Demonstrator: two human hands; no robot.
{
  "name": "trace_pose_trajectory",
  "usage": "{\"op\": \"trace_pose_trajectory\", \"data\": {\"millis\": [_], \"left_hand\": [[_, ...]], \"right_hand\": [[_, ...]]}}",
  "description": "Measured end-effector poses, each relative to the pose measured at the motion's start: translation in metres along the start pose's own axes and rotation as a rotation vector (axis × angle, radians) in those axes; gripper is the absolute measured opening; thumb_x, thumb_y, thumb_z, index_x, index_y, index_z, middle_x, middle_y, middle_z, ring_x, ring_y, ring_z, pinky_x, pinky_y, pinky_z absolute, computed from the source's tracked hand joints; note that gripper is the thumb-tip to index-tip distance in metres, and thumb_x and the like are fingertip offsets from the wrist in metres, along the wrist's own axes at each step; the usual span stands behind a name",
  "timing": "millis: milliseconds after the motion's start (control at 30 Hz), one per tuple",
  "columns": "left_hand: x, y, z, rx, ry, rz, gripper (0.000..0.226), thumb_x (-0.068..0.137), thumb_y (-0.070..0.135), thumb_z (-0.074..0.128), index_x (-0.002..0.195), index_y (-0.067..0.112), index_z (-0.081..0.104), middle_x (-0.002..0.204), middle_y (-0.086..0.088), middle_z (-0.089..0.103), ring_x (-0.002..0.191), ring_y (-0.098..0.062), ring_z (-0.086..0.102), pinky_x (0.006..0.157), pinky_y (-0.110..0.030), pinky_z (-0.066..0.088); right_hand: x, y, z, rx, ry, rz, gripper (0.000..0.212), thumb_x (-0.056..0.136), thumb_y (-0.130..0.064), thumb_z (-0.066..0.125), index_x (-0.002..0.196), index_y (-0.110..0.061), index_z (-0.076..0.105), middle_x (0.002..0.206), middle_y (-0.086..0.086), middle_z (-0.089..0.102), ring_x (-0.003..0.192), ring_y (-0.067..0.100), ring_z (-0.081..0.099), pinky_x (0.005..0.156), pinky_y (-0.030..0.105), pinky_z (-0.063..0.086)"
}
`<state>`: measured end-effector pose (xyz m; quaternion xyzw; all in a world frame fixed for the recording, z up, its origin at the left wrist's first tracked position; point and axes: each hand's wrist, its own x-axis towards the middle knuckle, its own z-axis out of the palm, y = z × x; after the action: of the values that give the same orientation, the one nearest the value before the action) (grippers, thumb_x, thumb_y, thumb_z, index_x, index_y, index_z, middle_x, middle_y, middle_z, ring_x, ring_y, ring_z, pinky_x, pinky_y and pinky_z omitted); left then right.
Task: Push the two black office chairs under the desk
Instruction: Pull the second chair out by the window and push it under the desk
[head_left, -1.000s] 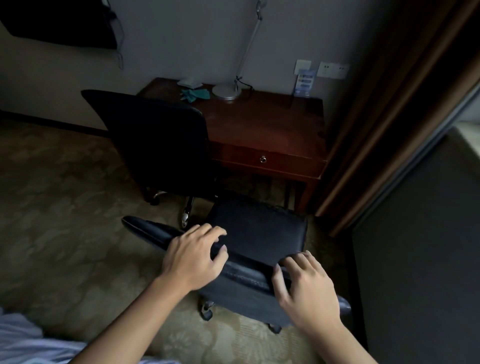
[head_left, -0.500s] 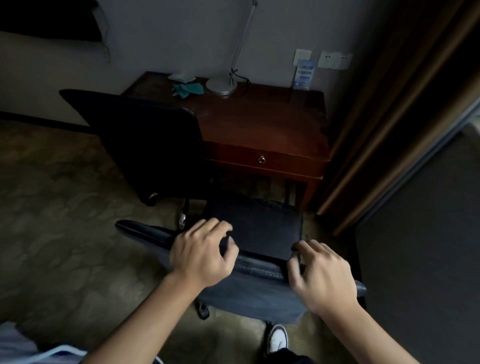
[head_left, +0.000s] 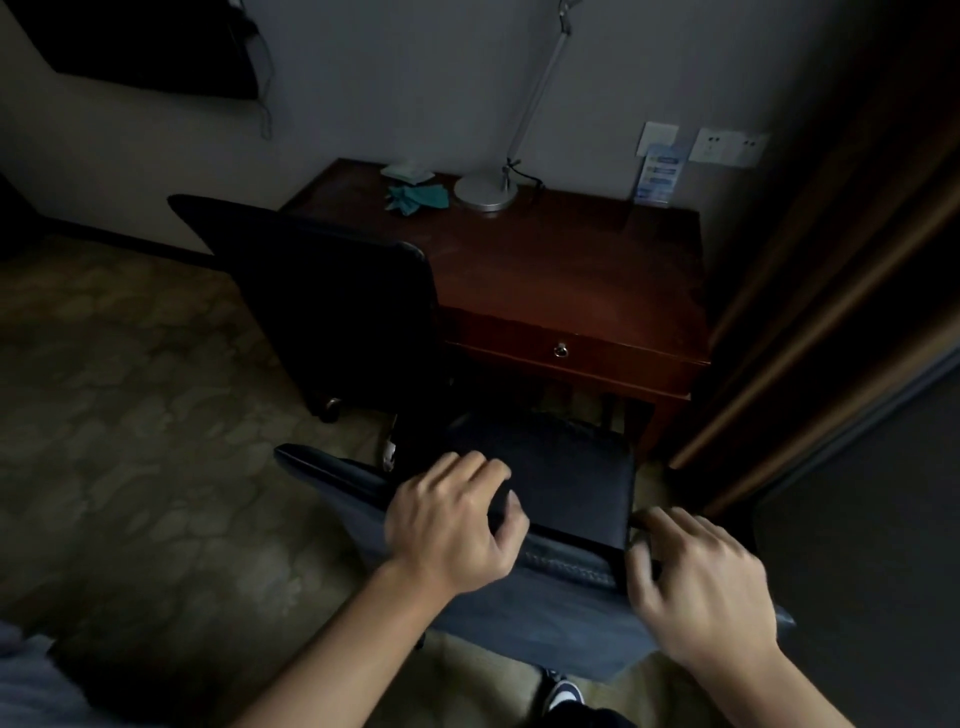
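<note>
The near black office chair (head_left: 550, 478) stands right below me, its seat facing the dark red wooden desk (head_left: 561, 280) and its front edge at the desk's front. My left hand (head_left: 457, 525) and my right hand (head_left: 696, 587) both grip the top of its backrest. The second black office chair (head_left: 327, 296) stands to the left, its tall back toward me, overlapping the desk's left corner. Its seat is hidden behind the backrest.
On the desk stand a lamp with a round base (head_left: 485, 192), a teal cloth (head_left: 415, 197) and a small blue card (head_left: 657, 174). A dark curtain (head_left: 831, 260) hangs at the right. Patterned carpet (head_left: 130, 441) spreads to the left. My shoe (head_left: 563, 696) shows below the chair.
Both hands have travelled forward with the near chair's backrest, and the chair has rolled closer to the desk. I have stepped forward; my shoe has come into view. The second chair has not moved.
</note>
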<state>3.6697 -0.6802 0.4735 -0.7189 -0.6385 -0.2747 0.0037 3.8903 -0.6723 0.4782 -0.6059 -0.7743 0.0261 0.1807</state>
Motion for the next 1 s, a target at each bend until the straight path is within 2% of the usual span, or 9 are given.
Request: {"op": "trace_pose_trajectory", "data": {"millis": [133, 267, 400, 567, 633, 733, 867, 1000], "left_hand": [[0.006, 0.009, 0.007, 0.002, -0.005, -0.002, 0.020, 0.078, 0.032, 0.054, 0.077, 0.016, 0.066, 0.067, 0.002, 0.060, 0.061, -0.020, 0.057, 0.043, -0.032, 0.045], [0.022, 0.023, 0.020, 0.005, -0.049, -0.017, 0.022, 0.078, 0.035, 0.053, 0.073, 0.016, 0.065, 0.066, 0.002, 0.060, 0.060, -0.020, 0.056, 0.041, -0.029, 0.043], [0.055, 0.037, 0.038, 0.032, -0.092, -0.031, 0.026, 0.079, 0.036, 0.051, 0.069, 0.016, 0.064, 0.063, 0.001, 0.060, 0.059, -0.021, 0.058, 0.041, -0.026, 0.042], [0.113, 0.015, 0.050, 0.060, -0.138, -0.048, 0.025, 0.076, 0.033, 0.045, 0.071, 0.016, 0.063, 0.070, -0.004, 0.063, 0.068, -0.029, 0.062, 0.048, -0.034, 0.047], [0.131, -0.013, 0.048, 0.086, -0.145, -0.062, 0.026, 0.075, 0.032, 0.043, 0.072, 0.017, 0.063, 0.071, -0.004, 0.063, 0.069, -0.031, 0.062, 0.050, -0.035, 0.049], [0.151, -0.036, 0.049, 0.134, -0.145, -0.080, 0.029, 0.076, 0.033, 0.041, 0.073, 0.018, 0.067, 0.069, -0.001, 0.064, 0.065, -0.028, 0.063, 0.049, -0.031, 0.044], [0.187, -0.004, 0.077, 0.104, -0.105, -0.046, 0.032, 0.076, 0.032, 0.043, 0.078, 0.017, 0.070, 0.070, 0.002, 0.067, 0.064, -0.024, 0.064, 0.047, -0.029, 0.044], [0.209, 0.014, 0.093, 0.106, -0.112, -0.073, 0.034, 0.077, 0.031, 0.041, 0.082, 0.015, 0.071, 0.072, 0.001, 0.067, 0.066, -0.024, 0.064, 0.047, -0.031, 0.046]], "right_hand": [[0.010, 0.013, -0.001, -0.019, 0.000, -0.032, 0.037, 0.078, -0.036, 0.037, 0.081, -0.018, 0.069, 0.067, -0.002, 0.062, 0.062, 0.025, 0.064, 0.052, 0.026, 0.038], [0.030, 0.024, 0.001, -0.023, -0.037, -0.030, 0.029, 0.079, -0.038, 0.035, 0.074, -0.024, 0.061, 0.064, -0.004, 0.058, 0.059, 0.024, 0.062, 0.047, 0.028, 0.036], [0.061, 0.036, 0.007, -0.042, -0.086, -0.023, 0.031, 0.083, -0.042, 0.032, 0.073, -0.026, 0.057, 0.068, -0.005, 0.060, 0.061, 0.024, 0.062, 0.049, 0.031, 0.043], [0.113, 0.040, 0.020, -0.048, -0.062, -0.047, 0.033, 0.085, -0.045, 0.031, 0.072, -0.023, 0.051, 0.073, 0.000, 0.063, 0.064, 0.027, 0.065, 0.052, 0.033, 0.044], [0.132, 0.021, 0.034, -0.042, -0.050, -0.082, 0.028, 0.084, -0.042, 0.038, 0.069, -0.022, 0.052, 0.068, 0.000, 0.063, 0.056, 0.027, 0.063, 0.046, 0.030, 0.042], [0.150, 0.007, 0.047, -0.005, -0.008, -0.129, 0.026, 0.081, -0.038, 0.047, 0.061, -0.021, 0.049, 0.056, -0.001, 0.057, 0.042, 0.024, 0.056, 0.039, 0.026, 0.035], [0.194, 0.063, 0.041, -0.039, 0.092, -0.086, 0.030, 0.080, -0.041, 0.044, 0.061, -0.018, 0.050, 0.058, 0.001, 0.058, 0.046, 0.028, 0.059, 0.043, 0.025, 0.029], [0.223, 0.092, 0.040, -0.010, 0.120, -0.138, 0.029, 0.081, -0.039, 0.043, 0.061, -0.019, 0.051, 0.059, 0.000, 0.057, 0.049, 0.027, 0.058, 0.045, 0.024, 0.026]]}}
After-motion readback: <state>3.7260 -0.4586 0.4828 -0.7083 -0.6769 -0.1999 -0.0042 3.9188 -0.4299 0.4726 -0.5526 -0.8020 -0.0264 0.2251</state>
